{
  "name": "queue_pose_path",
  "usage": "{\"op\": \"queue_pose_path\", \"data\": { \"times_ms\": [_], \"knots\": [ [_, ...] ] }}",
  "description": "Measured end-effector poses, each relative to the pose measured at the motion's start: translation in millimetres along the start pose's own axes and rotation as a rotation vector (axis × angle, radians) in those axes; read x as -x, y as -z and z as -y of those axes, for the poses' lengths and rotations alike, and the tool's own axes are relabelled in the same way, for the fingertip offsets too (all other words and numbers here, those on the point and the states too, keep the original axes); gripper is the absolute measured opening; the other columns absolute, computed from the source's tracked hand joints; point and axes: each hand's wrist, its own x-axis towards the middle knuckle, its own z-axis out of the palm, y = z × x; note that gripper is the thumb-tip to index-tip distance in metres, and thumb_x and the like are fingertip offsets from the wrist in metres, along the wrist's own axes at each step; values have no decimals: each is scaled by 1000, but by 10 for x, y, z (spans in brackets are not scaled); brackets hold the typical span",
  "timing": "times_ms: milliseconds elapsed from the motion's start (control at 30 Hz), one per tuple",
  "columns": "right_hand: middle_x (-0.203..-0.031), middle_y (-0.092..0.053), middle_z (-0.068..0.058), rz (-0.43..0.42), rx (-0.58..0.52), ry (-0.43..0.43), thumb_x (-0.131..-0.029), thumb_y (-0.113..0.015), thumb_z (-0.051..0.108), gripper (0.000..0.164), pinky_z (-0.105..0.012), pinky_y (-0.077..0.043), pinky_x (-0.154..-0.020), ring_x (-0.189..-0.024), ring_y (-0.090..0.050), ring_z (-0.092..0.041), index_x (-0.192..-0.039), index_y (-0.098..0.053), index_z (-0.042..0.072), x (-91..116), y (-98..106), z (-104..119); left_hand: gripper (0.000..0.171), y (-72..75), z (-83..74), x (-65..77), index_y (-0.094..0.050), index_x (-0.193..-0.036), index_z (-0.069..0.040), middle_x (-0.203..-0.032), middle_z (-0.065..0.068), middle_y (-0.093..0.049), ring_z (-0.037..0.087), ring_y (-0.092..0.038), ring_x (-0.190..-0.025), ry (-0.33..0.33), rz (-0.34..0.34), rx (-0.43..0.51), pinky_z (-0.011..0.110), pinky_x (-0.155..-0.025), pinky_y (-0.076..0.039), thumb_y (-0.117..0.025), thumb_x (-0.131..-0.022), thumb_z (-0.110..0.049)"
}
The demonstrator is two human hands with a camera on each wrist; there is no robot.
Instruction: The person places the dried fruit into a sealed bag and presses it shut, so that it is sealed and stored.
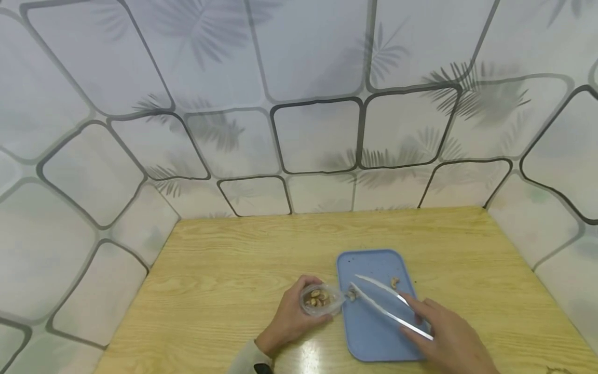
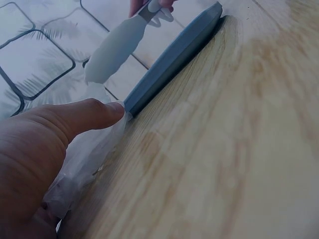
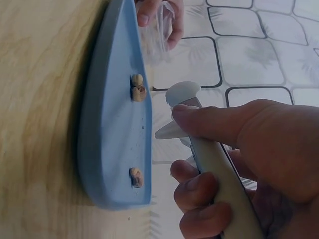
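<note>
- On the yellow wood-grain bench, a pale blue rectangular tray is lying flat, its raised rim probably serving to stop loose pieces rolling off.
- Just left of it, the left hand is gripping a clear, crinkled plastic bag containing golden-brown nuts, likely holding the soft mouth spread.
- Over the tray, the right hand is gripping white-and-silver tongs, thumb and fingers on opposite arms, presumably so that squeezing closes the tips (these are standing apart, with nothing visibly pinched).
- Near the tray's left edge, small tan nut pieces are lying close to the tips; another curved tan piece is resting towards the right side.
</note>
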Motion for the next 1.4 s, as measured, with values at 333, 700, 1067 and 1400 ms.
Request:
{"op": "queue_pose_path", "data": {
  "times_ms": [333, 700, 1067, 1400],
  "knots": [
    [-83, -49, 25, -98, 10, 25, -80, -96, 28, 63, -22, -32, -56, -63, -34, 8, -138, -75, 17, 118, -86, -158, 69, -7, 10, 0, -63, -134, -20, -131, 1, -75, 17, -70, -120, -20, -10, -6, 31, -107, -52, -100, -76, -25],
    [-85, -52, 23, -133, -3, -43, -80, -96, 27, 66, -24, -30, -56, -63, -33, 7, -141, -73, 15, 224, -111, -299, 70, 2, -27, -1, -63, -134, -20, -131, -1, -75, 21, -70, -122, 22, -4, 4, 32, -110, -50, -101, -76, -26],
    [-90, -58, 12, 24, 8, -177, -91, -88, 36, 68, -24, -34, -56, -63, -37, 2, -150, -66, 10, 204, -34, -331, 68, 3, -26, -4, -63, -134, -21, -131, 0, -75, 20, -70, -122, 12, 1, 6, 31, -109, -51, -101, -77, -26],
    [-90, -61, 7, 124, 35, -220, -94, -84, 41, 75, -25, -38, -60, -66, -42, -2, -154, -59, 3, 176, 19, -389, 67, 6, -46, 1, -63, -134, -20, -131, -1, -75, 20, -69, -123, 20, 0, 6, 31, -110, -50, -100, -78, -27]
  ]
}}
